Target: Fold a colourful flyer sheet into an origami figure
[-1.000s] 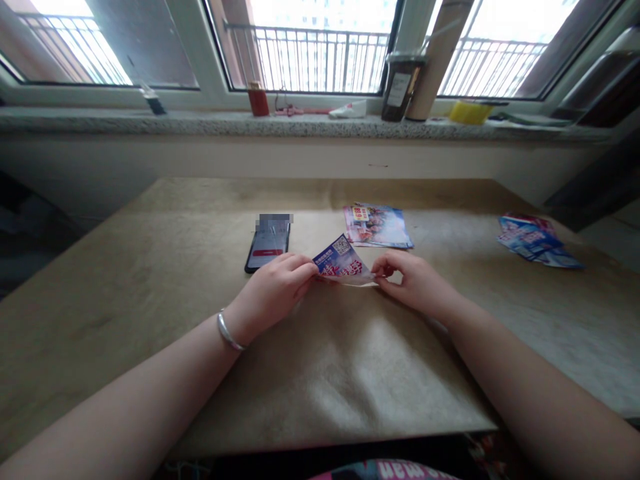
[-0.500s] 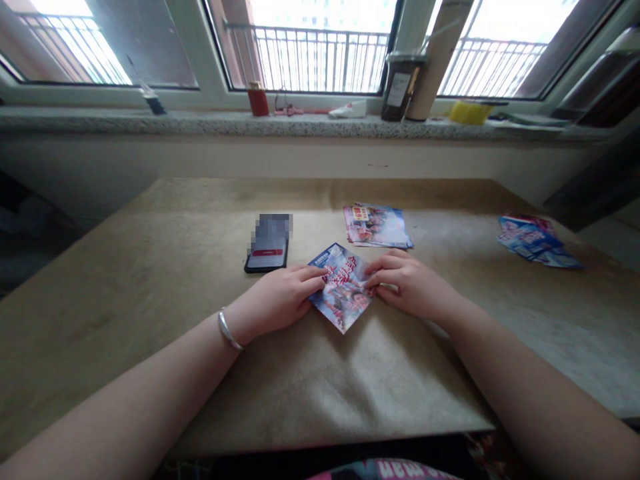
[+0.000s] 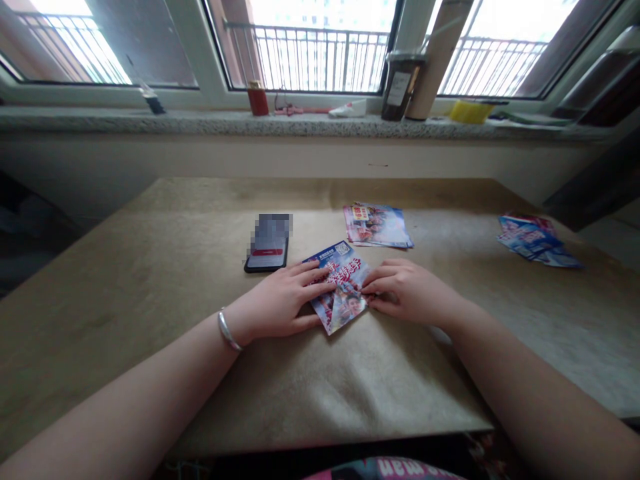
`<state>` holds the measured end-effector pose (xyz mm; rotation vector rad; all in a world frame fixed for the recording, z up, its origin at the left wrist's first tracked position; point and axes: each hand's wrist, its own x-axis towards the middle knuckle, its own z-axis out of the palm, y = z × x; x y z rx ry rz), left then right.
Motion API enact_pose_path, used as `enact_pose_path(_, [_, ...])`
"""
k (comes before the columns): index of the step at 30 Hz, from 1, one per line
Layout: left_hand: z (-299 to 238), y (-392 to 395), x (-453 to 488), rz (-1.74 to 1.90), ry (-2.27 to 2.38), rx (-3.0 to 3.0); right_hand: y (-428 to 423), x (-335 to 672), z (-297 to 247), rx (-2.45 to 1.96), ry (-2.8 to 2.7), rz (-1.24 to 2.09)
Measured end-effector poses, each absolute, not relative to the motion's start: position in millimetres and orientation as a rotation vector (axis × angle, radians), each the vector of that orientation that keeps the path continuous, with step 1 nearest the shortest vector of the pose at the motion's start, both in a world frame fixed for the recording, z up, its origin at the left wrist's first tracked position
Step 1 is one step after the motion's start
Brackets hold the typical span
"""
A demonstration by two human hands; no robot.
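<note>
A printed paper flyer in blue, pink and white lies on the table in front of me, a small code square at its far corner. One part near its right side is folded over, showing a printed face. My left hand rests on its left side, fingers spread and pressing it down. Thumb and fingers of my right hand pinch the flyer's right edge. The right fingertips are partly hidden against the paper.
Left of the flyer lies a phone. Beyond it sits a stack of flyers, and a pile of blue folded papers is at the right. On the windowsill stand a red bottle, a dark container and yellow tape.
The flyer has turned, and its code square now shows at the far corner. My left fingers have spread farther over it. My right hand has shifted slightly left with the paper's edge.
</note>
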<state>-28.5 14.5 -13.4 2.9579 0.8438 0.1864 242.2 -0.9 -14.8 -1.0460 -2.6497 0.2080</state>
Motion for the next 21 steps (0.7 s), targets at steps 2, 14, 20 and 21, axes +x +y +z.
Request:
enact_pose_path(2, [-13,15,-29,0.182,0.839,2.959,0,241,-17,-1.043,-2.624,0.246])
enact_pose_path(14, [-5,12,-25,0.237,0.623,2.887,2,233,-27,-0.958,-2.556,0.318])
enact_pose_path(20, [-6,12,-23,0.281,0.725,2.855,1,234,-25,-0.986,-2.554,0.323])
enact_pose_path(21, [-7,12,-23,0.291,0.747,2.841,1,234,-25,-0.99,-2.556,0.324])
